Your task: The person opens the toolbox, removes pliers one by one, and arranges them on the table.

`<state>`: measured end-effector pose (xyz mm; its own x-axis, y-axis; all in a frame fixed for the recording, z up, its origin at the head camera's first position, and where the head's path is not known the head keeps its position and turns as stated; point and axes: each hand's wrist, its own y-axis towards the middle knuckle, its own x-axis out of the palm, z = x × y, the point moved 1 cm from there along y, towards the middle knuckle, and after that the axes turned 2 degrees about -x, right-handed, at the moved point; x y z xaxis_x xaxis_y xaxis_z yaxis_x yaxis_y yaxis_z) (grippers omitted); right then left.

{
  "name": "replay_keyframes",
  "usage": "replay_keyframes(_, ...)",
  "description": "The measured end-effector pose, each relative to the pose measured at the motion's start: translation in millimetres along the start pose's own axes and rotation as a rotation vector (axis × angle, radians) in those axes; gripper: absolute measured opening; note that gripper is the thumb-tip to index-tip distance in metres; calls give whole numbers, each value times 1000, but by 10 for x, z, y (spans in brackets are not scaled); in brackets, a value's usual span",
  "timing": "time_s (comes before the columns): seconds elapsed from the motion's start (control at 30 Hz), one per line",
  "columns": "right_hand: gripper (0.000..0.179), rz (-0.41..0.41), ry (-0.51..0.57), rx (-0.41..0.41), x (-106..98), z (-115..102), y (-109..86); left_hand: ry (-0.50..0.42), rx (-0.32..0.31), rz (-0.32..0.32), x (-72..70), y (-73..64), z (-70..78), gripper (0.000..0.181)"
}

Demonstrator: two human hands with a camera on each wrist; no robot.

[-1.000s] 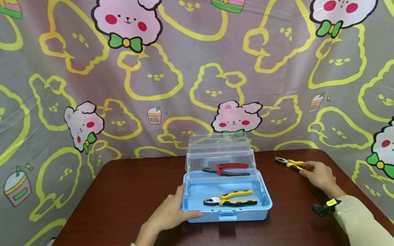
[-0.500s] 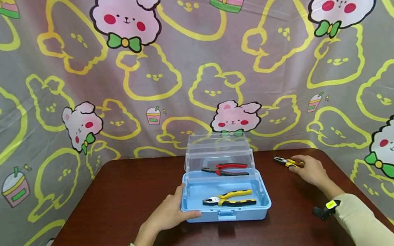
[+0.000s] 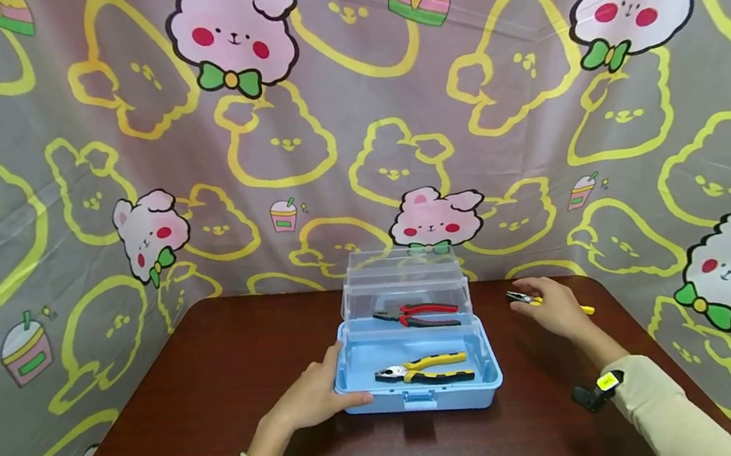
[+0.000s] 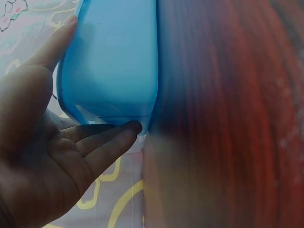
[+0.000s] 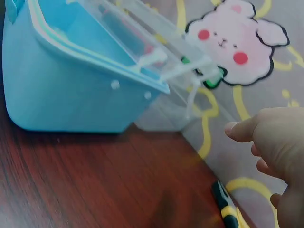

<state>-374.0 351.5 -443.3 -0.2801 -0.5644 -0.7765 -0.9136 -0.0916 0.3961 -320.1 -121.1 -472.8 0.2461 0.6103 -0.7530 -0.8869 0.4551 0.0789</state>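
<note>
From here, the loose pliers [image 5: 229,210] lie on the table [image 3: 160,455] at the frame's right, head pointing left, handles slanting to the lower right. The right hand [image 3: 555,308] spreads above their middle, far nearer than the left; its fingers are loose and grip nothing, though whether one touches I can't tell. At lower centre, the left hand [image 3: 314,396] grips the blue box's [image 3: 460,399] left end, thumb along the front.
</note>
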Motion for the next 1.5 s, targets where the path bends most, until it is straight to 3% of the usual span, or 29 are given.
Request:
replay_keyframes(0.5,47,-20,68,-75,155,-561,128,-6,-16,-12,-24,-11,32,119)
replay_keyframes(0.7,47,-7,80,-99,213,-645,155,7,-2,-19,-26,6,24,120)
replay_keyframes(1.5,49,-113,96,-239,456,-976,232,-3,-8,-25,-15,4,-15,120)
